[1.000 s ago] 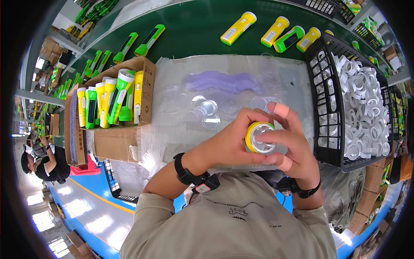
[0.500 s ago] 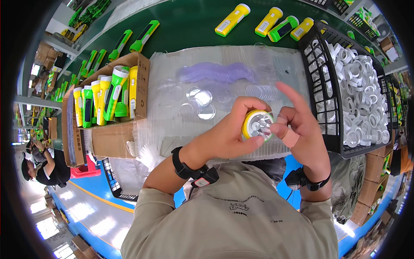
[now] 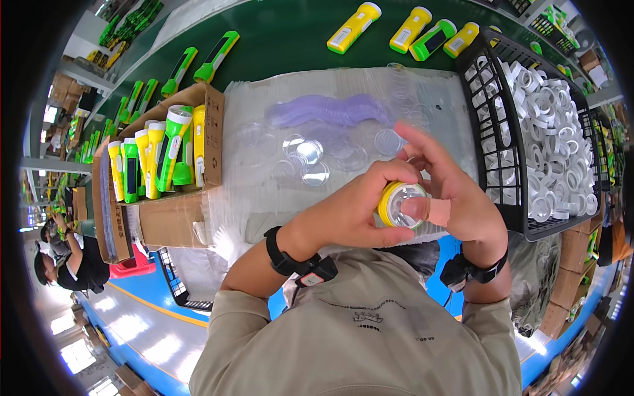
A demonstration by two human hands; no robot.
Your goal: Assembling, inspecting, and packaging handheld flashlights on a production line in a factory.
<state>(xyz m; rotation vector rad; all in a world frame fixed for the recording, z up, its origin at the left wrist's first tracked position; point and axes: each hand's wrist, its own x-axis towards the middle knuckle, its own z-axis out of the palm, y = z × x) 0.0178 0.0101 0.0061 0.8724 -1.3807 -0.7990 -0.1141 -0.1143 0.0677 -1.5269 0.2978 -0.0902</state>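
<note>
My left hand (image 3: 356,204) is closed around a yellow flashlight (image 3: 382,208), its round head tilted up toward me. A clear lens disc (image 3: 400,198) seems to lie over the reflector inside the head. My right hand (image 3: 462,191) has its thumb, with a pinkish bandage, pressed on the face of the head. The right index finger stretches up and away from the thumb, while the other fingers are partly hidden. Beyond my hands, several loose clear discs (image 3: 316,174) and a fanned row of purple-tinted discs (image 3: 330,111) lie on the plastic-covered work surface (image 3: 247,191).
A black crate (image 3: 505,218) of white rings (image 3: 558,158) stands on the right. On the left, a cardboard box (image 3: 214,132) holds upright yellow and green flashlights (image 3: 173,142). More flashlights (image 3: 354,28) lie along the green table (image 3: 284,39). Another person (image 3: 82,264) is at far left.
The right thumb has come down onto the flashlight head, where before the right hand pinched a clear disc beside it. The flashlight has shifted slightly right and nearer.
</note>
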